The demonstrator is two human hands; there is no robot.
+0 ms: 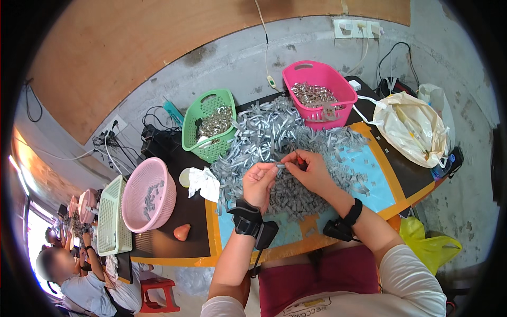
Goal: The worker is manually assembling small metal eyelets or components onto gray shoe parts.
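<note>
In front of me, both hands meet over a heap of small grey pieces (298, 198). My left hand (257, 182) is closed, its thumb and fingertips pinching one small grey piece (280, 165). My right hand (311, 171) is closed too, its fingertips at the other end of that piece. Within its curled fingers shows a small red and black object (301, 161), its kind hard to make out. Behind the hands lies a mound of shiny silver-grey curved strips (261, 129). Black straps with small boxes sit on both wrists.
A green basket (224, 150) and a pink basket (322, 120) of shiny metal parts stand behind the heap. At left are a pale pink basket (142, 224), a white cloth (205, 183) and a reddish lump (182, 232). A plastic bag (404, 124) lies right. Another person sits far left.
</note>
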